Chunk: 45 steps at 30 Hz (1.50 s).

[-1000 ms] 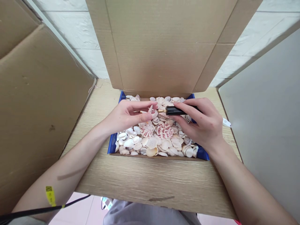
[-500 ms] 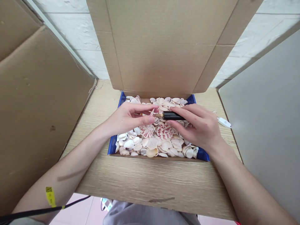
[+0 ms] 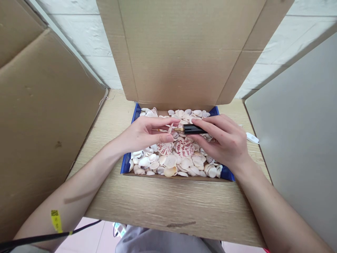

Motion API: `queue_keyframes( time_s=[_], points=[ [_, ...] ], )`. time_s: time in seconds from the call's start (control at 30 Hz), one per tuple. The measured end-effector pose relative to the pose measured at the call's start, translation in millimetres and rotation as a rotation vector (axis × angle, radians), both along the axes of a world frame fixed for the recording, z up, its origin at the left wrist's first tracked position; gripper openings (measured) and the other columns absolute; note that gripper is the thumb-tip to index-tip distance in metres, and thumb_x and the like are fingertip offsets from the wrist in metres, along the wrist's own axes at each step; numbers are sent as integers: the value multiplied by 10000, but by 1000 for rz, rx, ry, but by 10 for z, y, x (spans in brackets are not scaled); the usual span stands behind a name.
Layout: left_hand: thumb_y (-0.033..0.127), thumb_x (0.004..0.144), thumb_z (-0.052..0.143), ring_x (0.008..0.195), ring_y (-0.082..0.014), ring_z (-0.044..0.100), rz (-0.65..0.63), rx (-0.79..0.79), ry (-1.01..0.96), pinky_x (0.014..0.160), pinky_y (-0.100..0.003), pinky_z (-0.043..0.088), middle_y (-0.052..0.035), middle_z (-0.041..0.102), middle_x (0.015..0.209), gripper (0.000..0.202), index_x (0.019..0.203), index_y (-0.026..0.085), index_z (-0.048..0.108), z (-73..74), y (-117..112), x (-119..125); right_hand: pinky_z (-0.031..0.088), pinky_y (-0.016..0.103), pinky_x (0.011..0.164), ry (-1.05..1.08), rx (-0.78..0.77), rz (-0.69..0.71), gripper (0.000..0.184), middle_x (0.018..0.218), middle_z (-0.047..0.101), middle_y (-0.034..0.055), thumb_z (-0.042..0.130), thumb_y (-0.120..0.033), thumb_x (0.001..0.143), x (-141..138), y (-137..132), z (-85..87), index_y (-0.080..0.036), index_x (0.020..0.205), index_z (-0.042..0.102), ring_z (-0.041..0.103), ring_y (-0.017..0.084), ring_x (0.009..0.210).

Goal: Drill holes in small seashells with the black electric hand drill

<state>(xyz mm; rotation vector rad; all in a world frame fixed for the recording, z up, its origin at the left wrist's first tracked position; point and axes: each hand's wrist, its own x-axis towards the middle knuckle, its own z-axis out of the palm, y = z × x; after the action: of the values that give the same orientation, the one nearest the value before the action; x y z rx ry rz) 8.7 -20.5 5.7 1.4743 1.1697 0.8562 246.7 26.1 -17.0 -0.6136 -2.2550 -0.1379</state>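
Observation:
A shallow blue-edged cardboard box (image 3: 128, 161) full of several pale seashells sits on the wooden table. Two larger red-striped scallop shells (image 3: 184, 147) lie in the middle of the pile. My left hand (image 3: 143, 133) pinches a small pale shell (image 3: 171, 127) between thumb and fingers above the box. My right hand (image 3: 223, 142) is closed around a black pen-like tool (image 3: 193, 129) with a brass tip, and that tip touches the small shell.
The box's cardboard lid (image 3: 184, 52) stands upright behind it. A large cardboard sheet (image 3: 39, 116) leans on the left and a grey panel (image 3: 302, 123) on the right. A white cable switch (image 3: 252, 138) lies on the table (image 3: 171, 203) right of the box.
Both hands have dropped slightly toward the shells and drawn a bit closer together. The tool's tip has come up against the pinched shell.

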Motion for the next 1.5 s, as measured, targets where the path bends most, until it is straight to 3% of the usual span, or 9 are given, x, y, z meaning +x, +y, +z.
queue_keyframes(
  time_s=[0.13, 0.3, 0.43, 0.57, 0.7, 0.83, 1.1, 1.37, 1.5],
  points=[
    [285, 742, 785, 1080, -214, 673, -16, 67, 16, 856, -255, 574, -69, 701, 1216, 472, 1192, 191, 681, -14, 12, -23, 538, 289, 635, -21, -16, -14, 283, 845, 696, 67, 695, -322, 834, 2, -4, -23, -169, 1067, 647, 640, 168, 730],
    [274, 747, 781, 1068, -208, 675, -41, 161, 40, 890, -273, 559, -73, 712, 1194, 456, 1186, 194, 686, -43, 26, -29, 534, 281, 629, -45, -46, -29, 286, 839, 704, 65, 686, -346, 840, 7, -13, -40, -169, 1062, 651, 654, 168, 728],
    [240, 751, 770, 954, -181, 694, -48, 233, 50, 815, -251, 576, -90, 740, 1118, 440, 1178, 163, 691, -69, 13, 10, 530, 280, 627, -48, -65, 6, 302, 848, 709, 82, 707, -331, 824, 4, -14, -38, -139, 1051, 656, 661, 171, 727],
    [242, 775, 747, 793, -132, 684, -53, 191, 43, 725, -222, 587, -79, 749, 1040, 433, 1194, 152, 682, -77, -17, 47, 531, 285, 617, -62, -67, 42, 294, 866, 719, 86, 701, -327, 830, -2, -13, -24, -140, 1051, 652, 663, 173, 730],
    [291, 770, 754, 756, -132, 676, -43, 185, 68, 695, -223, 585, -76, 749, 1035, 444, 1190, 165, 688, -71, -27, 48, 517, 272, 597, -76, -74, 23, 250, 828, 715, 46, 653, -355, 869, 2, -13, -19, -196, 1062, 644, 653, 149, 699],
    [316, 777, 746, 732, -136, 674, -36, 198, 123, 670, -229, 578, -79, 757, 1027, 439, 1187, 169, 691, -62, -23, 46, 503, 266, 585, -74, -80, 32, 247, 819, 710, 52, 654, -343, 869, 2, -15, -14, -179, 1054, 644, 648, 148, 696],
    [352, 771, 749, 920, -203, 698, -14, 229, 205, 777, -284, 571, -85, 754, 1078, 439, 1169, 173, 700, -26, -16, 66, 532, 266, 624, -41, -84, 50, 259, 815, 712, 67, 684, -324, 845, -12, -9, -3, -141, 1026, 653, 657, 156, 717],
    [367, 772, 746, 934, -211, 715, -42, 100, 169, 760, -283, 581, -71, 739, 1131, 467, 1209, 215, 678, -1, -10, 29, 539, 263, 625, -56, -90, 36, 245, 825, 719, 51, 653, -351, 867, -2, -13, -10, -177, 1040, 649, 665, 151, 726],
    [336, 796, 725, 1099, -227, 669, -28, 80, 143, 883, -296, 559, -52, 704, 1211, 382, 1162, 229, 704, 44, 2, 25, 529, 255, 609, -65, -80, 30, 232, 810, 717, 37, 642, -365, 876, -8, -11, 5, -199, 1038, 655, 657, 141, 701]
  ],
)
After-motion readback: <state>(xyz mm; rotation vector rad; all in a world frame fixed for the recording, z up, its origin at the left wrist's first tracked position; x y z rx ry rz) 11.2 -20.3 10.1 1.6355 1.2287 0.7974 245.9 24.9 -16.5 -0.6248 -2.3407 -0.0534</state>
